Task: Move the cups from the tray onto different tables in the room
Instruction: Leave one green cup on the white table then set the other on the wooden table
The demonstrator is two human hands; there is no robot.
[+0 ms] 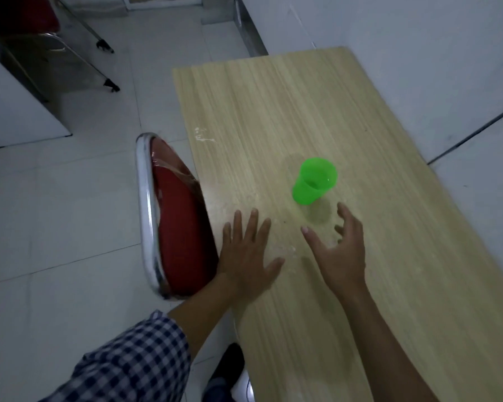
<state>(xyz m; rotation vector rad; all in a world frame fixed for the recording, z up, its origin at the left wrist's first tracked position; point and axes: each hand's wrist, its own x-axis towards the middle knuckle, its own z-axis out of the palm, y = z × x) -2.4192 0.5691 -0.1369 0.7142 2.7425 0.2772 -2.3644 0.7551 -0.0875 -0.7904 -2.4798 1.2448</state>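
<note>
Green cup [314, 181] upright on worktop [389, 227], untouched; right hand [339, 250] just beside cup, grip apart; left hand [249, 253] flat, likely bracing.

No readable text, label, brand, number or sign anywhere in view.
</note>
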